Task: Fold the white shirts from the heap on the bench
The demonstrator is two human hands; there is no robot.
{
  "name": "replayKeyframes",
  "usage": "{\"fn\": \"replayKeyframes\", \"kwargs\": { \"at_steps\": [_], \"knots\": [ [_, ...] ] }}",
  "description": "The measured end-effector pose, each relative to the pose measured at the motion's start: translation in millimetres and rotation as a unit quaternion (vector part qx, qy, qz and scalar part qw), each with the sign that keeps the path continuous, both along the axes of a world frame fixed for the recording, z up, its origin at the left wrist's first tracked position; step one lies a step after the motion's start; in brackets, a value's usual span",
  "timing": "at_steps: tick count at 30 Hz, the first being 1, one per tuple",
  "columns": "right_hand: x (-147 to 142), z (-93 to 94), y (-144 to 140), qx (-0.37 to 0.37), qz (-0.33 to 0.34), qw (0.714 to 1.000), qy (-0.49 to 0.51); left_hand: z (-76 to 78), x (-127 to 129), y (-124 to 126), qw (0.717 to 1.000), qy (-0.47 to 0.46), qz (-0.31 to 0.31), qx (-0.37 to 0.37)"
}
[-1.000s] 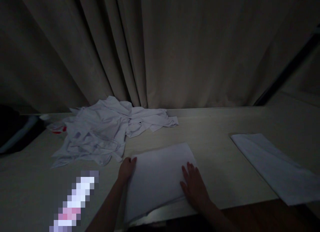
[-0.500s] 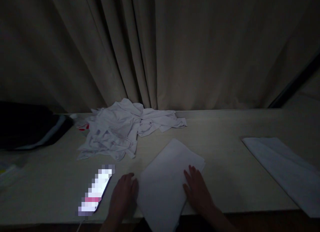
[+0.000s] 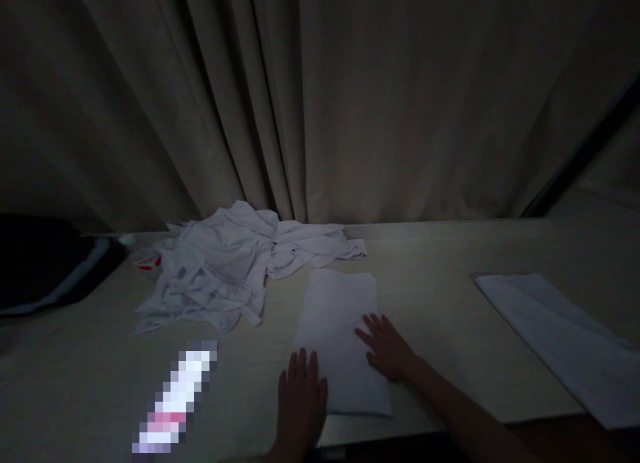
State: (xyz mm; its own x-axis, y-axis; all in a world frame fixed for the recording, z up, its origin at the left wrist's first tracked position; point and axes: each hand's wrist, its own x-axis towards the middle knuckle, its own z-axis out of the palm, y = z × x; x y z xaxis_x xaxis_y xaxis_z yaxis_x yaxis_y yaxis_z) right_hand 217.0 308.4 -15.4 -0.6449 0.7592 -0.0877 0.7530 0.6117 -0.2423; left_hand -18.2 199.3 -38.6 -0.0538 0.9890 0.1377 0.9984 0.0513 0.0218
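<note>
A folded white cloth [image 3: 337,323], roughly rectangular, lies flat on the pale table in front of me. My left hand [image 3: 301,396] rests on its lower left edge, fingers stretched out and pointing away from me. On the cloth's right side, my right hand [image 3: 387,346] lies palm down with its fingers spread. Neither hand is gripping anything. What kind of cloth item it is does not show in the dim light.
A crumpled heap of white cloth [image 3: 215,270] lies at the back left, by the curtain [image 3: 360,116]. A glowing, pixelated phone-like object [image 3: 177,396] is at front left. Another folded white cloth [image 3: 560,336] lies right, overhanging the front edge. Dark fabric [image 3: 40,263] sits far left.
The folded cloth has turned from a slanted position to nearly straight and lies farther onto the table. My left hand has moved right onto its edge; my right hand's fingers are now spread wider.
</note>
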Motion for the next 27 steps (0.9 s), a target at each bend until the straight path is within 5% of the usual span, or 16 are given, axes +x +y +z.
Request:
{"fn": "replayKeyframes", "kwargs": {
  "at_steps": [4, 11, 15, 18, 22, 27],
  "knots": [
    [16.6, -0.2, -6.2, 0.033, -0.028, 0.999, -0.011, -3.0, 22.0, -11.9, 0.999, -0.015, -0.027, -0.009],
    [47.3, -65.3, -111.8, 0.152, -0.135, 0.978, 0.042, -22.9, -20.5, -0.9, 0.986, -0.011, -0.118, 0.115],
    [50.0, -66.4, -122.0, 0.151, -0.161, 0.971, 0.088, -35.4, -18.8, -4.9, 0.980, -0.020, -0.147, 0.134],
    [45.8, -39.4, -84.5, 0.091, -0.224, 0.960, 0.141, -38.0, -15.0, -12.9, 0.978, -0.019, -0.149, 0.142],
    [24.5, -1.2, 8.9, -0.025, -0.331, 0.928, 0.171, -35.6, -13.7, -16.9, 0.976, -0.009, -0.152, 0.152],
    [-12.1, 8.4, 114.4, -0.055, -0.367, 0.915, 0.156, -53.8, -24.6, -5.7, 0.957, 0.053, -0.173, 0.225]
  ]
}}
